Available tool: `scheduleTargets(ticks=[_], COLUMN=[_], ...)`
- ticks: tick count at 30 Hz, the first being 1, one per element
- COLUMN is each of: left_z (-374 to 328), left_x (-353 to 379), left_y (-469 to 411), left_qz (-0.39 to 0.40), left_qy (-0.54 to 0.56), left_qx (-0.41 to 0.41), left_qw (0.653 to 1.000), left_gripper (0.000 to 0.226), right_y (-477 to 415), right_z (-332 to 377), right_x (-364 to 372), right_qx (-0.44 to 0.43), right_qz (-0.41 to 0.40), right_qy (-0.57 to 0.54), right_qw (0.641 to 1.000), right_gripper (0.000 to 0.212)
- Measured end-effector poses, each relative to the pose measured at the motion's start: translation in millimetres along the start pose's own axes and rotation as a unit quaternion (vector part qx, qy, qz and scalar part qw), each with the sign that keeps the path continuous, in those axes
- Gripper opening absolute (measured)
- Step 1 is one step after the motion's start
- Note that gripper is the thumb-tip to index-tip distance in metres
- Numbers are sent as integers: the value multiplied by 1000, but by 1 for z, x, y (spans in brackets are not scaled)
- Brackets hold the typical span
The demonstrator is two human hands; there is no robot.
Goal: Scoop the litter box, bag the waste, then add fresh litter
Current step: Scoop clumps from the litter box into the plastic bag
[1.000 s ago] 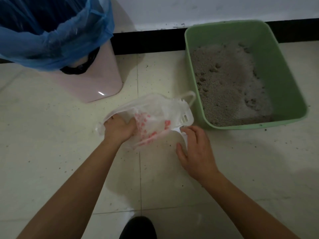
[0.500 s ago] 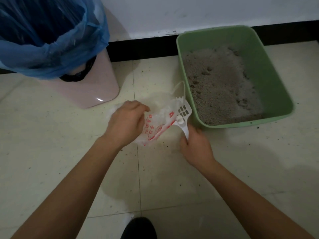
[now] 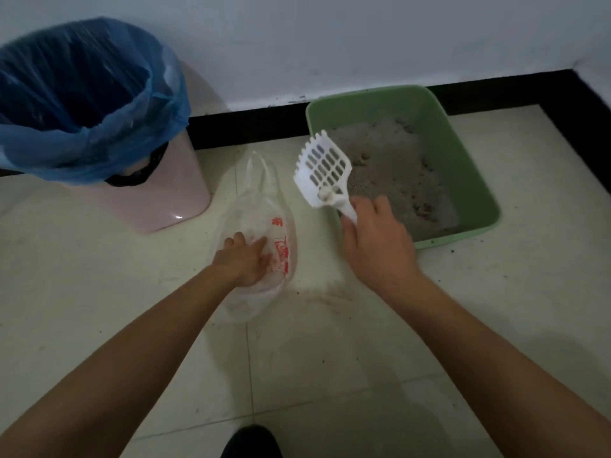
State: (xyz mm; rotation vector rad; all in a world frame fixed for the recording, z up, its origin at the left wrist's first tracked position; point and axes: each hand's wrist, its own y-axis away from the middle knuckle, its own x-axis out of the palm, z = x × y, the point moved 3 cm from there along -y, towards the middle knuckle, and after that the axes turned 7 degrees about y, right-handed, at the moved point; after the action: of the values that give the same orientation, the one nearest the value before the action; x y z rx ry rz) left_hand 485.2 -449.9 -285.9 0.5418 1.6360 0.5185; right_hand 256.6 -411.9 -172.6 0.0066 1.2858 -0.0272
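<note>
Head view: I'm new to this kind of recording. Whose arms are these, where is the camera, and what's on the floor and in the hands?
There's no machine. A person wears one camera on the head, looking down at their own bare arms. The left hand rests on a clear bag with red print, which lies on the tiled floor. The right hand grips the handle of a white slotted scoop, held up beside the green litter box of grey litter. At left stands a pink bin with a blue liner.

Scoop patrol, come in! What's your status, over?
Left grip presses bag to floor. Right grip holds scoop, empty, by litter box. Nothing blocks box; stray litter beside bag.
</note>
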Motion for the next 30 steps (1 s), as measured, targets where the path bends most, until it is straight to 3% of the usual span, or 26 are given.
scheduleTargets(ticks=[3, 7, 14, 18, 20, 23, 26, 30], left_z=[-19, -55, -135, -170, -175, -178, -184, -182], left_x=[-25, -76, -171, -160, -128, -71, -38, -37], left_y=[10, 21, 53, 41, 24, 5, -6, -24], left_qz=[-29, -133, -182, -182, -183, -183, -214, -304], left_qy=[-42, -74, -90, 17, 88, 190, 281, 409], left_qx=[-2, 63, 126, 104, 53, -15, -18, -52], left_qw=[999, 986, 971, 978, 978, 964, 935, 859], left_gripper=[59, 43, 44, 46, 54, 64, 69, 51], right_y=[-21, -45, -81, -84, -79, -76, -75, -82], right_z=[-26, -60, -94, -124, -145, -170, -189, -203], right_x=[-28, -61, -138, -124, -102, -80, -73, -56], right_qx=[44, 74, -24, -38, -16, -12, -12, -40], right_qz=[12, 110, 132, 94, 129, 198, 198, 183], right_qy=[30, 82, 192, 160, 146, 230, 252, 207], right_qw=[999, 988, 972, 982, 981, 953, 947, 960], right_gripper=[29, 28, 16, 12, 12, 24, 27, 19])
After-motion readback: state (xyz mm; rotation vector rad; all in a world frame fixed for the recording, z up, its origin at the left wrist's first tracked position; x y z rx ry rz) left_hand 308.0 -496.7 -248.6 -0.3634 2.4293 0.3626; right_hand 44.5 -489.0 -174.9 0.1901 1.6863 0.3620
